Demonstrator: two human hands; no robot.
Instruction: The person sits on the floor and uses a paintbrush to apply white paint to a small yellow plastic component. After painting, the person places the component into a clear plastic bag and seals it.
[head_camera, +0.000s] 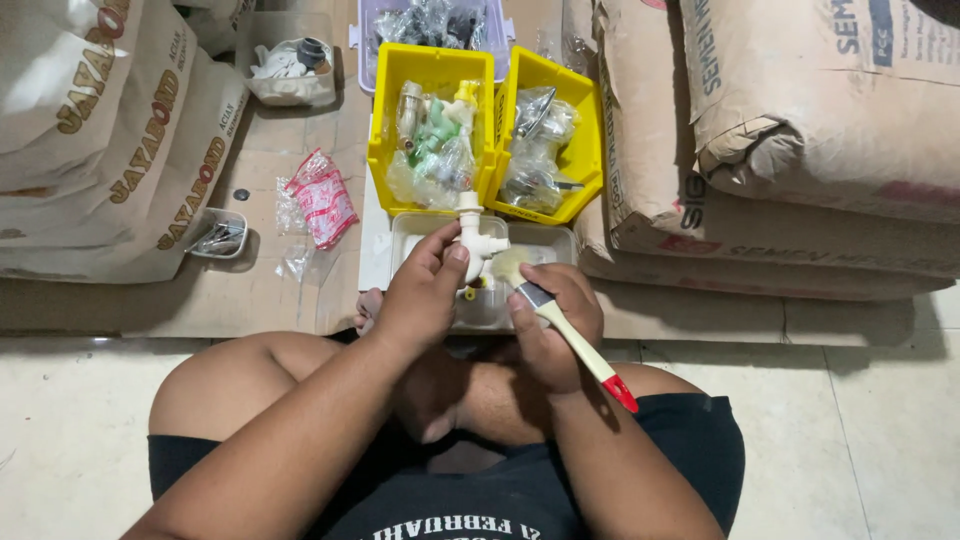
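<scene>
White plastic tap (474, 236) is sitting upright in the left hand (425, 292), thumb and fingers pinching its body above the clear tray (545, 240), just near of the yellow bins (432, 62). The right hand (553, 320) is gripping a paintbrush (570, 338), bristles touching the tap. A loose pinch could be letting the tap twist or drop into the tray; bristles may be smearing fingers.

The left hand (425, 290) covers the lower part of the white plastic tap (473, 235), and both hands hide much of the clear tray (545, 240) beneath. The cement sacks (800, 110) run off the top and right edges. What lies bagged in the yellow bins (432, 65) is too blurred to tell.
</scene>
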